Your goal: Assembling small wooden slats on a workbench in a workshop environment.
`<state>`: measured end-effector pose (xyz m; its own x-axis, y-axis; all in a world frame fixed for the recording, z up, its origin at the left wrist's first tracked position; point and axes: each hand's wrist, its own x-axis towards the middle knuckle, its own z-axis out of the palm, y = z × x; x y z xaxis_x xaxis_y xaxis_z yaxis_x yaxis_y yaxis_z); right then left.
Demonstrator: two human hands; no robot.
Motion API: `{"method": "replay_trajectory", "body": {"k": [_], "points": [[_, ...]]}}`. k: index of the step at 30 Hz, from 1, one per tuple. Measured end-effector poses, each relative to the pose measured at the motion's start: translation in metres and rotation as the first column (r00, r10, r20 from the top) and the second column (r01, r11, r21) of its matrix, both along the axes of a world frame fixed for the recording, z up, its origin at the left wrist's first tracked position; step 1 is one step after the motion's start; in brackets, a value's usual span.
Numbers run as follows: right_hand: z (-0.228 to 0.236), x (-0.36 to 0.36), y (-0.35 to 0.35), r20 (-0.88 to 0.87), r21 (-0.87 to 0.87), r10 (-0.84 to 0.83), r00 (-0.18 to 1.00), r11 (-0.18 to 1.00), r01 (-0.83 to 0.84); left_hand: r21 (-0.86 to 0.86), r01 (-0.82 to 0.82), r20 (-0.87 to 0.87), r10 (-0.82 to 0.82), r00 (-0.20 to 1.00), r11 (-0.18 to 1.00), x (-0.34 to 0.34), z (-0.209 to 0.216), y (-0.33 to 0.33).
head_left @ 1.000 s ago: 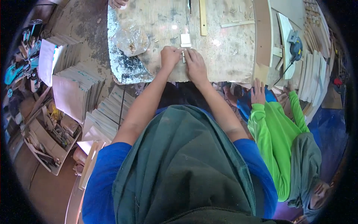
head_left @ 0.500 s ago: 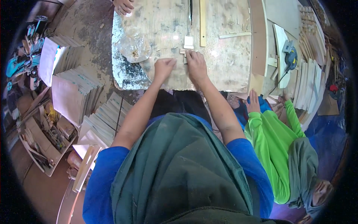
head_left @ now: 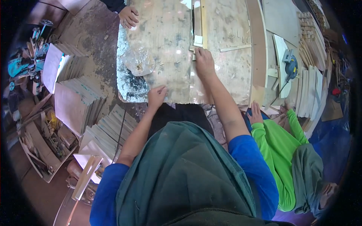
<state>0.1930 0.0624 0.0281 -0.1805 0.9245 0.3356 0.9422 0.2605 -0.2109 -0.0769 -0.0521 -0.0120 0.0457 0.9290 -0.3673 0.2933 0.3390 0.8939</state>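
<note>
Pale wooden pieces (head_left: 192, 48) lie on the worn tabletop (head_left: 175, 81), just this side of a whitish block (head_left: 198, 39), with my right hand (head_left: 204, 63) bent down over them; whether its fingers pinch, I can't tell. My left hand (head_left: 156, 96) is curled near the front edge, contents unclear. I'd judge this a positioning step, calling next for steady right fingertips.

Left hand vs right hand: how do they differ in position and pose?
The right hand is at the small wooden pieces; the left hand is apart from them.
The left hand is by the near edge of the table; the right hand reaches farther in.
Shared: both are bare.
</note>
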Motion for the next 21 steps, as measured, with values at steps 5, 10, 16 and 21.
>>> {"method": "replay_trajectory", "body": {"k": [5, 10, 16, 21], "points": [[-0.002, 0.009, 0.015, -0.041, -0.055, 0.023, 0.999, 0.998, -0.025, -0.026, -0.022, 0.008, 0.022, 1.000, 0.999, -0.001, -0.002, -0.001], [0.004, 0.016, 0.031, -0.048, -0.047, 0.063, 0.997, 0.997, -0.065, -0.036, -0.045, 0.035, 0.046, 0.998, 0.998, -0.002, -0.002, -0.002], [-0.005, 0.021, 0.039, -0.087, -0.009, 0.084, 0.993, 0.996, -0.085, -0.037, -0.048, 0.068, 0.051, 0.996, 0.998, -0.003, 0.002, -0.003], [-0.008, 0.024, 0.049, -0.009, 0.068, 0.090, 0.996, 0.994, -0.090, -0.090, -0.066, 0.086, 0.073, 0.994, 0.994, -0.003, 0.000, -0.003]]}}
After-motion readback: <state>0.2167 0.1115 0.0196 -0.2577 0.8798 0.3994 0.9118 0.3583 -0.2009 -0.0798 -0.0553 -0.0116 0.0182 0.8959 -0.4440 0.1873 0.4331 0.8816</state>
